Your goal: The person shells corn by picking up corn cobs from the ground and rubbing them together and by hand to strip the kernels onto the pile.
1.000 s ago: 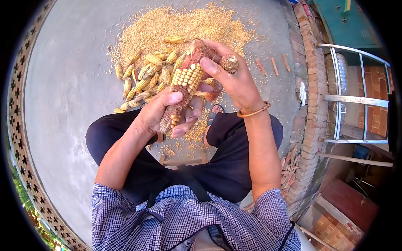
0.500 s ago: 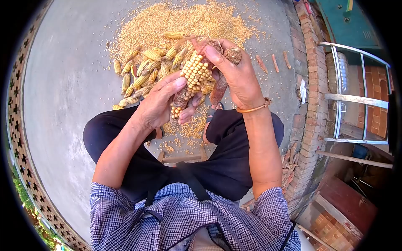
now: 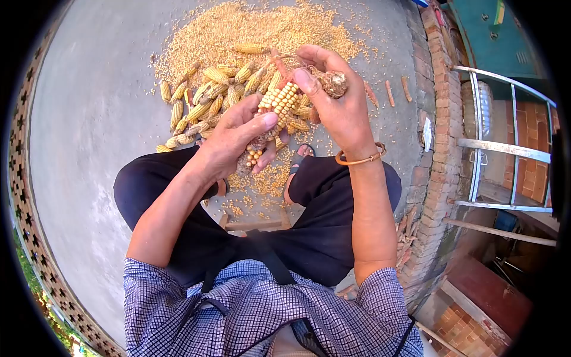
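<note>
My left hand (image 3: 241, 132) is wrapped round a partly shelled ear of corn (image 3: 279, 101), its thumb lying on the yellow kernels. The lower end of this ear shows bare cob with a few kernels left. At the ear's upper end is my right hand (image 3: 345, 104), closed round a stripped corn cob (image 3: 332, 84) whose rough end sticks out past the thumb. The right thumb tip is close to the ear's top kernels; whether it touches cannot be told. Below both hands, a heap of corn ears (image 3: 205, 98) lies on the ground.
Loose kernels (image 3: 250, 27) spread thickly over the concrete floor beyond the ears. Several bare cobs (image 3: 389, 93) lie to the right, beside a low brick edge (image 3: 443, 119). A metal rack (image 3: 511, 146) stands farther right. A wooden stool edge (image 3: 256, 225) shows between my legs.
The right hand has shifted slightly, and its fingers have lifted a little. The dark cob that hung below the right palm no longer shows there. The left hand keeps its hold on the ear.
</note>
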{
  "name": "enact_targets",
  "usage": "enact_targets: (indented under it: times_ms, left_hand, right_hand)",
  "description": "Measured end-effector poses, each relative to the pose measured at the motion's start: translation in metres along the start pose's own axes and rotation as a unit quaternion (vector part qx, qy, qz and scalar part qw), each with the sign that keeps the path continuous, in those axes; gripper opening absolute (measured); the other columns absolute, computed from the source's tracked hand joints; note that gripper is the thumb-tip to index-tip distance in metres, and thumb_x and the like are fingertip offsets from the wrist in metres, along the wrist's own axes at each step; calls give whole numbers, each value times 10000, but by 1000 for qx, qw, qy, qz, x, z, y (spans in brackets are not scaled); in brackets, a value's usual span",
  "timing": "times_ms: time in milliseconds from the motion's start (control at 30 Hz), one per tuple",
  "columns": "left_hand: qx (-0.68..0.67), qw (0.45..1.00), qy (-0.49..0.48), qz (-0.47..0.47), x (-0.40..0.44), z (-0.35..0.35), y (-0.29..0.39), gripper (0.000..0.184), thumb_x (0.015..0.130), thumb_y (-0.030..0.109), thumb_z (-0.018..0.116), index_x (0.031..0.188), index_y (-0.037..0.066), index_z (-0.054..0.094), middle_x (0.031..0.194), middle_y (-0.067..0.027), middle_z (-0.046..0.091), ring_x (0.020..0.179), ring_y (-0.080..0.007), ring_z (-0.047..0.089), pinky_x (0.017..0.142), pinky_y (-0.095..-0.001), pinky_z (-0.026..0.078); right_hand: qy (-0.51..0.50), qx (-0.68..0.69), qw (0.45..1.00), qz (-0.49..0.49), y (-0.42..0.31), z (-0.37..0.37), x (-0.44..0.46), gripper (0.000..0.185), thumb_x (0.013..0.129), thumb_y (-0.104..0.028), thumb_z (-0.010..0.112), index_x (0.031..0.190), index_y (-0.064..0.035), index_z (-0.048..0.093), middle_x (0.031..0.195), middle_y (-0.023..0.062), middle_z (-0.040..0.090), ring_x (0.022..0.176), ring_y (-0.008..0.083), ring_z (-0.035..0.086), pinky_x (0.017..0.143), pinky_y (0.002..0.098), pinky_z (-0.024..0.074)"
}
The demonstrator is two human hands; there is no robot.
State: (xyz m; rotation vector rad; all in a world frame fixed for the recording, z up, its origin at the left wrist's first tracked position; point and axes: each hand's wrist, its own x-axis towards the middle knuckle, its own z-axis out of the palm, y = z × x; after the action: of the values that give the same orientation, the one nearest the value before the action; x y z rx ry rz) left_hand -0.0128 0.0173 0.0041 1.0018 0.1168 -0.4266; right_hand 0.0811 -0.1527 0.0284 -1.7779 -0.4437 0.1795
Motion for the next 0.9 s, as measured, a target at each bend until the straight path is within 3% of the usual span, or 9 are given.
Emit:
enact_targets:
  times_ms: [133,233,267,400,500,567,667,767,900]
  left_hand:
    - [107,992,39,46,5,-1,-9,380,963,239,633,1219,11,468,841,-47,582,550,-71,545,436,-196,398]
    - [162,984,56,44,6,-3,-18,298,953,193,645,1138,7,506,791,-20,566,550,-53,532,437,-197,392]
    - [184,980,62,34,5,-2,-17,275,949,183,648,1113,3,520,765,-13,562,548,-52,528,439,-201,391]
    - [283,956,70,30,2,6,-7,218,935,149,661,1045,-16,569,678,9,552,543,-46,511,449,-218,389]
    - [345,934,63,61,2,4,-20,272,926,146,675,1097,-41,574,661,9,551,544,-41,495,458,-227,392]
    - [352,933,64,43,4,-1,-16,353,919,150,688,1177,-56,562,659,10,547,545,-40,487,464,-230,395]
    - [242,966,84,41,3,4,-13,444,904,163,704,1239,-67,524,703,-3,572,565,-62,498,474,-248,390]
    - [157,982,80,63,-1,7,-2,432,935,156,681,1274,-45,505,766,7,560,564,-51,492,461,-223,390]
    - [155,978,91,102,-2,3,1,435,941,164,675,1280,-44,501,783,6,561,589,-42,499,475,-212,397]
  right_hand:
    - [-52,-203,955,-210,4,4,0,510,824,-301,766,1217,-19,603,1224,172,603,1199,349,551,1044,425,423]
    - [-118,-285,934,-180,4,10,-5,524,825,-351,756,1197,-13,608,1182,176,625,1233,360,531,1061,449,408]
    - [-150,-304,932,-128,-2,12,-4,460,823,-359,748,1091,1,650,1133,181,653,1153,393,588,1081,463,384]
    - [-110,-372,915,-112,14,27,1,470,818,-321,764,1168,-28,651,850,108,691,799,263,659,737,378,523]
    - [-81,-418,903,-62,15,34,6,411,843,-309,743,1103,0,669,785,99,702,712,248,679,692,365,534]
    - [-76,-377,921,-61,10,29,10,356,869,-276,727,1057,21,676,787,93,716,695,222,694,685,346,541]
    - [54,-25,998,-11,22,12,25,245,867,-218,736,852,20,679,784,80,703,595,183,628,602,359,510]
    - [128,-15,992,17,21,-8,25,232,889,-201,728,891,28,692,766,47,685,676,125,609,635,307,490]
    - [59,-20,998,18,8,-2,10,267,885,-223,738,985,21,698,886,75,696,871,106,618,796,285,496]
